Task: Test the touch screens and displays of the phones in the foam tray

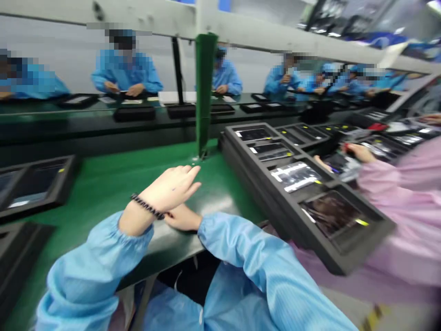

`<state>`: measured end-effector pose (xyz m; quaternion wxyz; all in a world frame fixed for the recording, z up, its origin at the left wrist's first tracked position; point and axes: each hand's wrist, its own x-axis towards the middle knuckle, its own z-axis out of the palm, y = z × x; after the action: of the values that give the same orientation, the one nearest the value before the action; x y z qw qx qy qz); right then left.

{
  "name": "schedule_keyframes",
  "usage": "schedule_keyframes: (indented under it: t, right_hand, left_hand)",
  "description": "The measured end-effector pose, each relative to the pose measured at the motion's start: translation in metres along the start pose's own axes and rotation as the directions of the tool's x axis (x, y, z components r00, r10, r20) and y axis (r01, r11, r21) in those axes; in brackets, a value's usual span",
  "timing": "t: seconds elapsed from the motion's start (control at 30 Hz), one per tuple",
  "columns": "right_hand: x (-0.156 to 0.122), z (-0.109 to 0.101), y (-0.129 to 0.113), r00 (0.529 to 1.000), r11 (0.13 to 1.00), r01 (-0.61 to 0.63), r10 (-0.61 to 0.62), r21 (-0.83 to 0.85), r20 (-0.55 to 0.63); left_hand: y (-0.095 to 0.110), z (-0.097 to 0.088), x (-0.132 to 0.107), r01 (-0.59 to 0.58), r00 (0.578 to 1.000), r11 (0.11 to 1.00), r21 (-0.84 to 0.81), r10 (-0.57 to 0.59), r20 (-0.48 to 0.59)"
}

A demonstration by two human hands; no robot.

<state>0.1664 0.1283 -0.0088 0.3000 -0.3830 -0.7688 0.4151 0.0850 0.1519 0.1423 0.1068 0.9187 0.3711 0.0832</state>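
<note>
My left hand (172, 186) is over the green tabletop (220, 179), fingers stretched out and nothing in it. A dark beaded bracelet (148, 207) circles its wrist. My right hand (184, 217) reaches in from the right, low near the tabletop, and passes behind my left wrist. Its fingers are mostly hidden there, so I cannot tell what they touch or hold. To the right of both hands stands a dark foam tray (275, 202), with flat dark glass screen panels (330, 214) in its compartments, marked with yellow tabs.
At the left lie another panel tray (67, 184) and a dark tray edge (24, 257). A green post (203, 92) rises from the table's back edge. A co-worker's pink sleeve (389, 184) and hand are beyond the right tray. Several people in blue sit across the line.
</note>
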Motion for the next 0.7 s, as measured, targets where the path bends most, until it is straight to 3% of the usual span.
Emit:
schedule_keyframes:
  t: [0.1, 0.17, 0.23, 0.27, 0.33, 0.4, 0.47, 0.5, 0.63, 0.7]
  right_hand:
    - [-0.071, -0.006, -0.019, 0.999, 0.994, 0.002, 0.002, 0.108, -0.040]
    - [-0.120, -0.007, -0.032, 0.990, 0.982, -0.008, 0.034, 0.190, -0.135]
    - [-0.169, -0.005, -0.040, 0.944, 0.960, -0.045, 0.131, 0.278, -0.302]
    - [-0.193, -0.005, -0.042, 0.893, 0.944, -0.070, 0.204, 0.324, -0.402]
    - [-0.241, -0.009, -0.041, 0.718, 0.911, -0.109, 0.350, 0.398, -0.602]
    - [-0.286, -0.019, -0.041, 0.465, 0.890, -0.111, 0.440, 0.443, -0.768]
    - [-0.325, -0.035, -0.045, 0.212, 0.888, -0.085, 0.460, 0.453, -0.862]
    - [-0.341, -0.044, -0.051, 0.110, 0.892, -0.069, 0.452, 0.447, -0.885]
    - [-0.382, -0.077, -0.091, -0.188, 0.901, 0.000, 0.427, 0.435, -0.885]
    - [-0.388, -0.087, -0.113, -0.190, 0.908, -0.103, 0.382, 0.405, -0.904]
  left_hand:
    - [0.062, 0.010, 0.078, -0.302, 0.953, 0.951, -0.061, 0.301, -0.027]
    - [0.092, 0.025, 0.116, -0.415, 0.909, 0.906, -0.079, 0.411, -0.067]
    - [0.108, 0.040, 0.141, -0.489, 0.871, 0.868, -0.089, 0.481, -0.098]
    - [0.111, 0.046, 0.149, -0.519, 0.854, 0.850, -0.094, 0.509, -0.112]
    - [0.109, 0.055, 0.158, -0.566, 0.822, 0.817, -0.107, 0.550, -0.149]
    - [0.104, 0.061, 0.158, -0.598, 0.797, 0.792, -0.125, 0.570, -0.201]
    - [0.100, 0.065, 0.152, -0.619, 0.777, 0.773, -0.139, 0.575, -0.256]
    - [0.098, 0.067, 0.146, -0.628, 0.767, 0.765, -0.143, 0.577, -0.282]
    - [0.099, 0.070, 0.109, -0.668, 0.720, 0.731, -0.136, 0.591, -0.363]
    - [0.100, 0.073, 0.082, -0.676, 0.707, 0.726, -0.129, 0.589, -0.392]
